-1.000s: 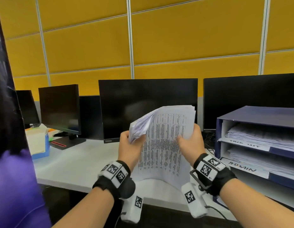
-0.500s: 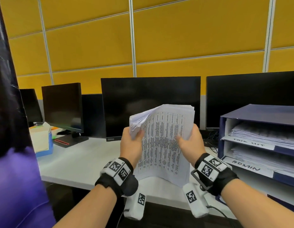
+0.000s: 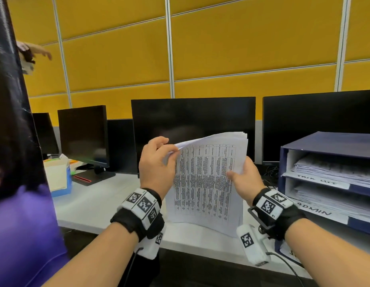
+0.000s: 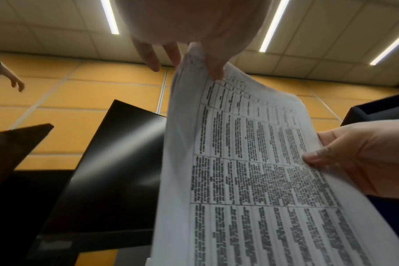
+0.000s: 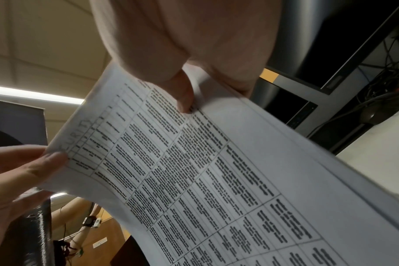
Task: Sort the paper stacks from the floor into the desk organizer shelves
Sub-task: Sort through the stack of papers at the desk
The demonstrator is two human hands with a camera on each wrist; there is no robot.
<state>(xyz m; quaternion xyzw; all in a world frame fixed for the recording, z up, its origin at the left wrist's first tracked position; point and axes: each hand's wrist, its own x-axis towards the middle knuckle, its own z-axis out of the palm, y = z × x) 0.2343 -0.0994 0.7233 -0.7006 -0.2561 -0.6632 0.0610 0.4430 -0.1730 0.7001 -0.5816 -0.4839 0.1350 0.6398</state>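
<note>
Both of my hands hold one paper stack (image 3: 207,183) upright above the white table (image 3: 93,201), in front of the middle monitor (image 3: 192,119). My left hand (image 3: 156,168) has its grip pinched on the stack's upper left corner, thumb and fingertips curling a few top sheets away from the rest. My right hand (image 3: 245,180) grasps the right edge, thumb pressed flat on the printed front page and the other fingers behind. The page carries a dense table of text; in the left wrist view the paper stack (image 4: 257,171) shows handwritten letters near its top, partly under my left hand's thumb (image 4: 213,66), so I cannot read the whole word. In the right wrist view my right thumb (image 5: 182,95) lies on the paper stack (image 5: 205,162), whose lower part bows outward.

To my right on the table stands the blue desk organizer (image 3: 329,146), its two visible shelves already filled with papers, labels taped on their front edges; the lower label (image 3: 316,210) reads ADMIN.
</note>
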